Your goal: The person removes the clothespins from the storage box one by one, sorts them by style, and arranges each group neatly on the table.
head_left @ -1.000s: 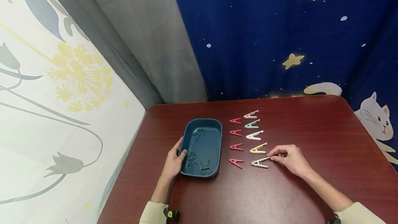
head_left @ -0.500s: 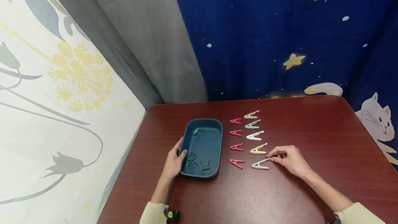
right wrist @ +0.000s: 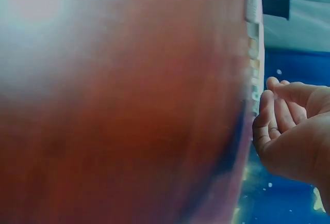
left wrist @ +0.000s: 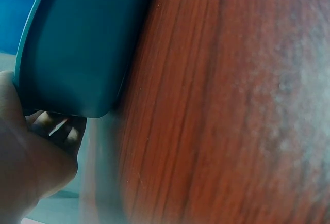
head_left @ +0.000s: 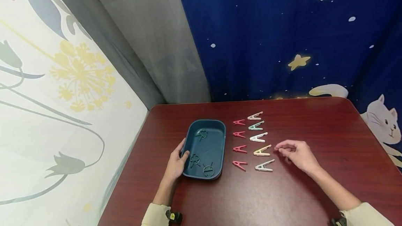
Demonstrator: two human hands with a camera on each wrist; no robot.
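Note:
My left hand [head_left: 175,163] grips the left wall of a dark blue-green plastic tray [head_left: 223,138], thumb over the rim and fingers down the outside. Inside the tray lie three small dark green ring-shaped pieces with thin arms, one of them a looped piece [head_left: 208,170] at the near end. My right hand [head_left: 298,154] is held above the table with its fingers loosely bent and nothing between them. Its fingertips are just right of a yellow clothespin [head_left: 261,151]. Below that lies a pale grey-white clothespin [head_left: 264,166], apart from the hand.
Red clothespins form a column beside the tray, the nearest red clothespin [head_left: 240,165] tilted. To their right runs a second column, including a white clothespin [head_left: 258,137], a green clothespin [head_left: 256,126] and a cream clothespin [head_left: 255,115]. The dark red table [head_left: 320,125] ends at curtains behind.
My right hand has let go of the pale grey-white clothespin's end and moved up, away from it. My left hand and the tray have stayed in place.

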